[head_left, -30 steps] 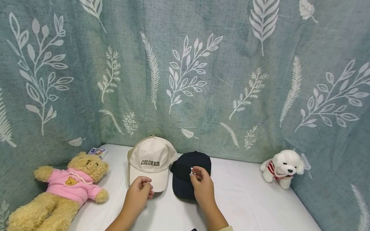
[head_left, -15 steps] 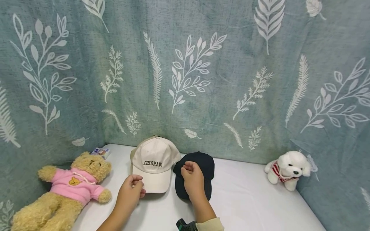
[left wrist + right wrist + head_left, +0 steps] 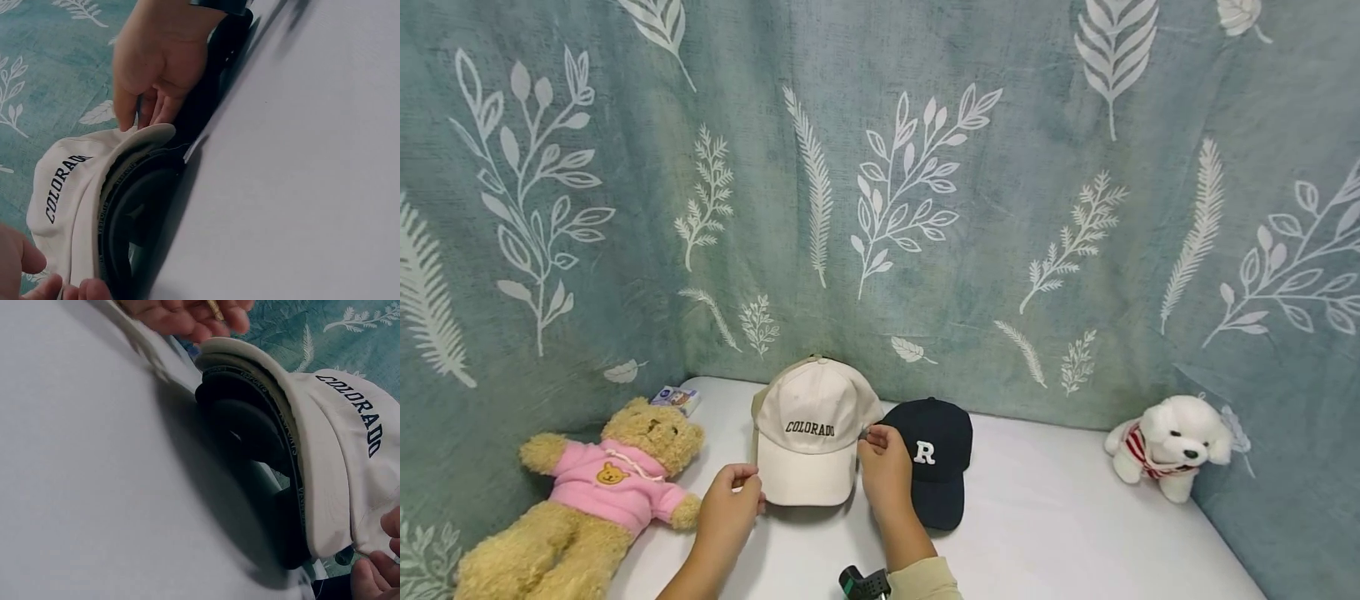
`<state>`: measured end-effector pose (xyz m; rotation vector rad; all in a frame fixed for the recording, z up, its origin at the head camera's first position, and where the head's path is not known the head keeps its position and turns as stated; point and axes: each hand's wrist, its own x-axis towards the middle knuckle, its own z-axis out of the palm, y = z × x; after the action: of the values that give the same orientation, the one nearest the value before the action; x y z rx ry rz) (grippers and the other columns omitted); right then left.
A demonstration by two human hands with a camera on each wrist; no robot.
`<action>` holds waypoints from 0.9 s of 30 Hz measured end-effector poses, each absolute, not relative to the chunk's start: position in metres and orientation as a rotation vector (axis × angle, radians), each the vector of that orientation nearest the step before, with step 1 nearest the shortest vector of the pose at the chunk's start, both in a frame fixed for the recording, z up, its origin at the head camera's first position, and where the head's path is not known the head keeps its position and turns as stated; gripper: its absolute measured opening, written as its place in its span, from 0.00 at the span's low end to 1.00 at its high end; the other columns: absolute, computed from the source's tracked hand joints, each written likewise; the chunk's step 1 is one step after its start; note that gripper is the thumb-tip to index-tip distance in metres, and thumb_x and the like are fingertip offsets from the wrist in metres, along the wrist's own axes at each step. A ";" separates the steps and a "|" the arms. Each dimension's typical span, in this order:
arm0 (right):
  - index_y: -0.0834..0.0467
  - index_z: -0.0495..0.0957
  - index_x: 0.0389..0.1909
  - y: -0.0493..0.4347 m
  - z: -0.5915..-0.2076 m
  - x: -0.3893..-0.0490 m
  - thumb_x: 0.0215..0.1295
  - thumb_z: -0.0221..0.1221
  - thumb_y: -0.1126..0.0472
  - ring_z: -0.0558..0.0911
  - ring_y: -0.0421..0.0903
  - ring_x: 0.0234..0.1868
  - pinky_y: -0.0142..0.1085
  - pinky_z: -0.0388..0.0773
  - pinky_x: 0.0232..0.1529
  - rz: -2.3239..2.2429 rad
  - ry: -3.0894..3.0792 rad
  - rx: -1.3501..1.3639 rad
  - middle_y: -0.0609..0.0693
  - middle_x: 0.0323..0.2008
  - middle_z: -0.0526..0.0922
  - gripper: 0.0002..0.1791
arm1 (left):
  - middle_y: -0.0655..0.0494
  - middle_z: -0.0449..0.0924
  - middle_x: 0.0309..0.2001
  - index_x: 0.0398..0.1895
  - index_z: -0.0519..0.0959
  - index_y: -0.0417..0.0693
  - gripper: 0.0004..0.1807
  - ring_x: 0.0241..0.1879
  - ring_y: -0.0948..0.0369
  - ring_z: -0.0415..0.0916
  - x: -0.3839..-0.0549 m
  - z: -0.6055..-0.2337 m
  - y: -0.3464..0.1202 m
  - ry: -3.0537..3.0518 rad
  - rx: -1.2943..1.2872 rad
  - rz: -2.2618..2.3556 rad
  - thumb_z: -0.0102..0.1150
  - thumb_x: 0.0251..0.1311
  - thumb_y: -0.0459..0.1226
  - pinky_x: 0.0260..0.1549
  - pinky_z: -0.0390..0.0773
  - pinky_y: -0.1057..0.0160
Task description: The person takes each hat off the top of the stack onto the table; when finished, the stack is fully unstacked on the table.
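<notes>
A cream baseball cap (image 3: 805,467) lettered COLORADO sits brim forward on the white table, with darker brims (image 3: 289,434) nested under it in the right wrist view. My left hand (image 3: 730,504) is at the left edge of its brim, fingers loosely bent; whether they touch is unclear. On the other side, my right hand (image 3: 887,475) has its fingertips at the cap's right side, beside a black cap (image 3: 936,450) with a white R. In the left wrist view the right hand (image 3: 162,65) reaches down to the brim, fingers fairly straight.
A teddy bear (image 3: 606,492) in a pink hoodie lies at left, a small printed packet (image 3: 676,398) behind it. Far right stands a white toy dog (image 3: 1176,446). A green leaf-patterned curtain (image 3: 925,275) closes off the table's back and sides.
My right hand has moved left from in front of the black cap to the cream cap's side, uncovering the R. My left hand has shifted from over the brim to its left edge.
</notes>
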<state>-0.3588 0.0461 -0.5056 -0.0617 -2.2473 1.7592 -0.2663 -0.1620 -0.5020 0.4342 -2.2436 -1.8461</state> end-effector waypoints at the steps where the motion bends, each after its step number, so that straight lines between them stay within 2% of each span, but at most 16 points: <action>1: 0.60 0.80 0.58 0.047 -0.507 -0.361 0.71 0.64 0.64 0.85 0.52 0.55 0.46 0.83 0.57 1.766 -2.248 -0.054 0.56 0.54 0.84 0.17 | 0.42 0.77 0.48 0.60 0.74 0.34 0.19 0.35 0.56 0.81 -0.267 -0.503 -0.161 -2.243 0.441 -1.838 0.48 0.72 0.37 0.30 0.82 0.64; 5: 0.61 0.73 0.70 0.046 -0.511 -0.370 0.73 0.63 0.62 0.79 0.58 0.68 0.50 0.79 0.66 1.836 -2.274 0.016 0.61 0.66 0.78 0.27 | 0.39 0.76 0.51 0.61 0.73 0.32 0.21 0.34 0.57 0.81 -0.271 -0.506 -0.161 -2.247 0.471 -1.777 0.49 0.70 0.36 0.30 0.82 0.66; 11: 0.64 0.61 0.79 0.045 -0.516 -0.372 0.74 0.61 0.62 0.72 0.59 0.74 0.50 0.71 0.73 1.892 -2.308 0.087 0.65 0.74 0.70 0.36 | 0.37 0.74 0.56 0.68 0.69 0.32 0.26 0.38 0.57 0.83 -0.272 -0.512 -0.161 -2.262 0.495 -1.823 0.50 0.71 0.38 0.37 0.85 0.65; 16: 0.62 0.57 0.81 0.047 -0.518 -0.370 0.75 0.60 0.62 0.72 0.58 0.75 0.49 0.72 0.72 1.959 -2.282 0.134 0.64 0.76 0.67 0.38 | 0.34 0.74 0.60 0.71 0.67 0.31 0.29 0.39 0.57 0.84 -0.272 -0.516 -0.160 -2.277 0.491 -1.818 0.54 0.72 0.38 0.38 0.86 0.65; 23: 0.51 0.46 0.85 0.049 -0.517 -0.369 0.75 0.60 0.62 0.75 0.58 0.72 0.47 0.78 0.67 2.078 -2.215 0.140 0.63 0.76 0.67 0.45 | 0.34 0.75 0.59 0.73 0.66 0.30 0.32 0.36 0.59 0.82 -0.271 -0.513 -0.159 -2.300 0.505 -1.790 0.55 0.73 0.41 0.35 0.85 0.63; 27: 0.52 0.47 0.85 0.050 -0.516 -0.368 0.75 0.60 0.62 0.77 0.57 0.69 0.45 0.80 0.65 2.085 -2.207 0.151 0.62 0.74 0.70 0.45 | 0.36 0.76 0.57 0.72 0.67 0.29 0.33 0.33 0.60 0.81 -0.272 -0.511 -0.159 -2.319 0.512 -1.749 0.57 0.71 0.41 0.33 0.83 0.63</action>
<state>-0.3683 0.0497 -0.5164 0.1513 -2.2071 2.0852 -0.2718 -0.1585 -0.5112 0.5116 -2.3185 -1.7493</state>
